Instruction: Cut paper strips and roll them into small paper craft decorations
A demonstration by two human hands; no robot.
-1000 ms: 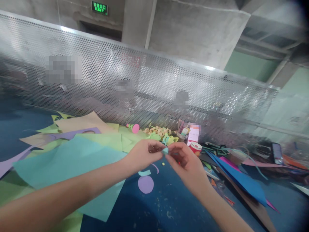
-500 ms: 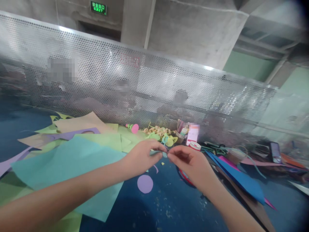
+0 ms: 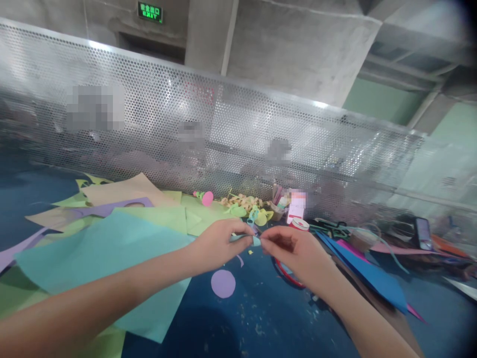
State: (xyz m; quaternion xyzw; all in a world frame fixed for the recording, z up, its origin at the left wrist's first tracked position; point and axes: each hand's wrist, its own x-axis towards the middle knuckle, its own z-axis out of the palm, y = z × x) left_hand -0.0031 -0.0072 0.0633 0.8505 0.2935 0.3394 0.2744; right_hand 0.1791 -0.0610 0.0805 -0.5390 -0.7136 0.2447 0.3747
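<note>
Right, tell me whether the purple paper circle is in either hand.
No, the purple paper circle lies on the blue tabletop, apart from the left hand and right hand.

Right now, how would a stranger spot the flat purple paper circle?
On the dark blue tabletop, find the large turquoise paper sheet. Right of it, below the bare left hand, lies the flat purple paper circle. Unlike the thin curved purple strip nearby, it's fully round.

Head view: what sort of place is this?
Likely an indoor craft workspace: a round purple paper-like disc lies on the dark-blue tabletop beside a large light-blue paper-like sheet, a silver perforated metal partition stands behind, and a lit green rectangular exit sign shows above.
</note>
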